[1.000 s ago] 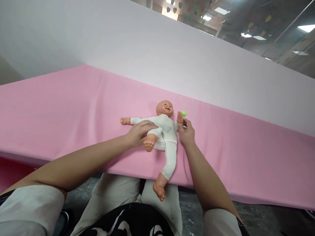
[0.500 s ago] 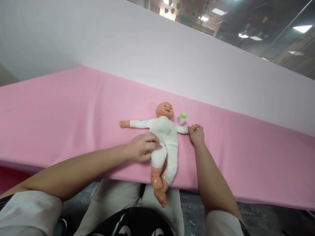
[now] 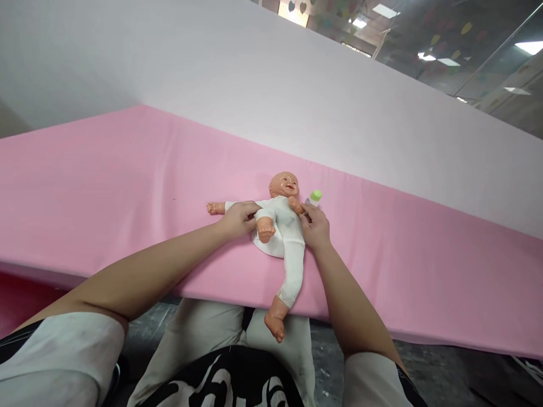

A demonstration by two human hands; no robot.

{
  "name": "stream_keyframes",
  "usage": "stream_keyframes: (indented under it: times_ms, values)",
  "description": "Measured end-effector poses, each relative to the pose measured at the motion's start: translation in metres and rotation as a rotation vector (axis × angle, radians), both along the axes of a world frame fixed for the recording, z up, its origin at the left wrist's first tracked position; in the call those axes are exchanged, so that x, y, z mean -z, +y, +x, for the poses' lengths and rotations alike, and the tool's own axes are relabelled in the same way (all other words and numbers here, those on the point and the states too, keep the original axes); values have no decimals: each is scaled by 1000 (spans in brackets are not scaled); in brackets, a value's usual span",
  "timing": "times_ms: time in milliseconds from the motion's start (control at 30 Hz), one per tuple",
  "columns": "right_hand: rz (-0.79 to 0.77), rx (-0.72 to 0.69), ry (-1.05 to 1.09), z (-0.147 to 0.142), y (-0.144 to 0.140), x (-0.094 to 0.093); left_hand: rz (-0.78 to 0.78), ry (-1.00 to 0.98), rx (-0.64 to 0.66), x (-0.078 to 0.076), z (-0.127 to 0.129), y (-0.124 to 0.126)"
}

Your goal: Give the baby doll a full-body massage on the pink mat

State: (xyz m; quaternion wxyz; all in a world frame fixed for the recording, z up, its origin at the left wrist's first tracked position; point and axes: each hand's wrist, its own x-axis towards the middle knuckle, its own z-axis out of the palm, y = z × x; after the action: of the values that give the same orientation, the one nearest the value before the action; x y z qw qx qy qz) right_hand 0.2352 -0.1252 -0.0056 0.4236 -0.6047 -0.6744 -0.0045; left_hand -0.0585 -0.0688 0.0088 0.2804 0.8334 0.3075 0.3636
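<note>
Baby doll (image 3: 292,229), dressed in white, lies on its back on a pink-covered table (image 3: 403,254), its head (image 3: 280,184) toward the far side. One leg (image 3: 294,271) stretches toward the wearer, its foot past the near edge; the other, the raised leg (image 3: 267,212), is bent up over the belly. At the limbs, the grip is gentle but engaged: the left hand (image 3: 241,219) grasps the raised leg, some of its fingers hidden behind it, while the right hand (image 3: 316,227) holds the doll's folded arm (image 3: 296,204) near the wrist, over the chest. The doll's outstretched arm (image 3: 216,208) lies free beyond the left hand. Good handling here appears to call for light, even support close to the joints, moving both limbs smoothly and without twisting, with the torso square and flat on the table. The overhanging foot suggests care not to drag the body nearer the edge. Just beyond the right hand, beside the doll's head, stands a small bottle (image 3: 314,198) with a green cap, partly hidden and best kept clear of the knuckles. A white partition (image 3: 254,102) rises behind, topped by glass (image 3: 424,34).
</note>
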Motion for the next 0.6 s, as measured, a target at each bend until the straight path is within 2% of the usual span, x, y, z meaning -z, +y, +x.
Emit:
stream_keyframes:
  times_ms: [100,167,267,333,500,600]
  values:
    - [-14,-41,-210,-2,1,-1,0,3,5,-1,2,-1]
    - [-54,-51,-223,-1,2,-2,11,1,2,-1,3,-2]
    - [-112,-116,-119,1,2,-4,28,-14,-4,-1,4,-2]
    - [-116,-102,-27,4,3,-4,45,-19,4,0,4,-2]
    - [-84,69,231,20,2,-4,101,24,23,-2,2,-7]
    - [-56,169,357,35,0,-7,192,10,54,-2,2,-10]
